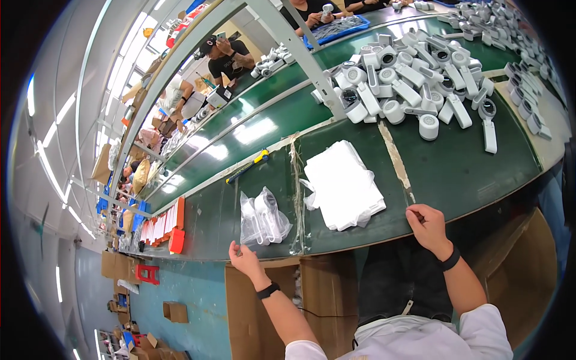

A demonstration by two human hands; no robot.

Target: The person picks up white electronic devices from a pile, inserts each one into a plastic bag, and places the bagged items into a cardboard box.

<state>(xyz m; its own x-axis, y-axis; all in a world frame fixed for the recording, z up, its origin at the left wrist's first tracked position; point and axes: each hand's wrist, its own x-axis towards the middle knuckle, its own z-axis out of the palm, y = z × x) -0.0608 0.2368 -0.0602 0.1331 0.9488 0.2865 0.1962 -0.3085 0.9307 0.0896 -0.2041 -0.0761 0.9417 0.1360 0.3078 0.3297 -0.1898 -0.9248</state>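
Observation:
My left hand (245,260) hovers at the near edge of the green table, fingers slightly apart and nothing visible in them. Just beyond it lie white handheld fans (264,217) in clear plastic bags. To their right is a stack of white plastic bags (343,186), its edges uneven. At the table edge right of this stack, my right hand (428,228) is closed, its fingers curled toward the thumb, with nothing showing in it. Neither hand touches the bags or the fans. A large heap of unbagged white handheld fans (428,127) covers the far right of the table.
A yellow and black utility knife (248,166) lies behind the bagged fans. Orange boxes (176,241) stand at the left end. A metal frame post (312,69) rises beyond the table. Open cartons (330,282) sit below the near edge. Several people work across the line.

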